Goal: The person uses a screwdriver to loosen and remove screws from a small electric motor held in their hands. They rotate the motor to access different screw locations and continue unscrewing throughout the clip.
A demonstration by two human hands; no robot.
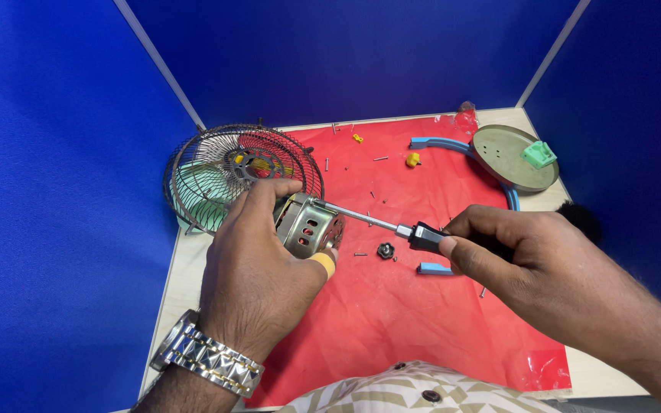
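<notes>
Over a bench [587,375] covered with a red sheet [392,306], the left hand [258,271] closes around a metal fan motor housing [309,224], gripping it just above the sheet near the wire fan guard [216,172]. The right hand [529,264] wraps shut on the black handle of a screwdriver [392,227], its shaft tip meeting the housing's upper edge. A small dark nut [385,250] and loose screws lie on the sheet below the shaft. Farther back sit a round grey base plate [503,160], a green clip [538,154] on it and a yellow piece [412,160].
</notes>
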